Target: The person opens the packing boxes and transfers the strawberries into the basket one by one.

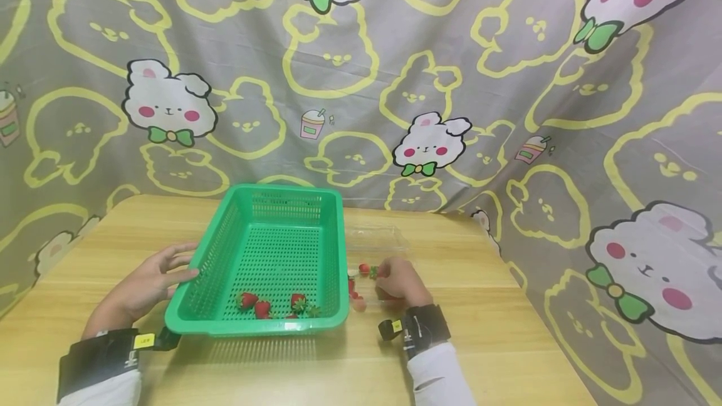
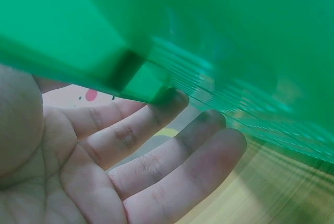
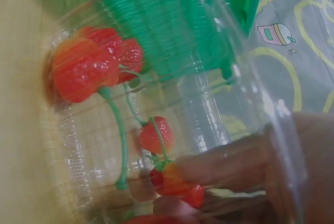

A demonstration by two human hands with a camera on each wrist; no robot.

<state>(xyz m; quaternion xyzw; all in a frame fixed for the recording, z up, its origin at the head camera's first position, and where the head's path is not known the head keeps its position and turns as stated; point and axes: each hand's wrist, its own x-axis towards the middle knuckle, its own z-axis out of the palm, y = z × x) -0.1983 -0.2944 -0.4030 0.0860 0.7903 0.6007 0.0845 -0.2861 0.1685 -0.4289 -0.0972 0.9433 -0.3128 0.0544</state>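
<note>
Strawberries (image 1: 246, 301), red with green leafy caps, lie at the near end of a rectangular green basket (image 1: 282, 255) of perforated plastic. The step in hand looks like picking out another piece of fruit to join them; the next move would call for raising it free of the tangled stems, then carrying it over the basket's right rim.

At the basket's left side, the left grip (image 1: 141, 284) has its fingers extended and apart, touching the wall without grasping, seemingly to steady it. Inside this one basket I count at least four strawberries, and leaves towards its right wall suggest a fifth; the near rim may hide more. Just right of the basket, one clear, thin plastic box (image 3: 203, 125) sits on the pale wood-grain bench (image 1: 507, 362), with at least four loose, glossy red fruits (image 3: 81, 70) in it, some on long green stems; blur prevents a full count. Also right of the basket, the right grip (image 1: 397, 277) is nearly closed in the box, fingertips pinching one leafy-topped red berry (image 3: 160, 179).
</note>
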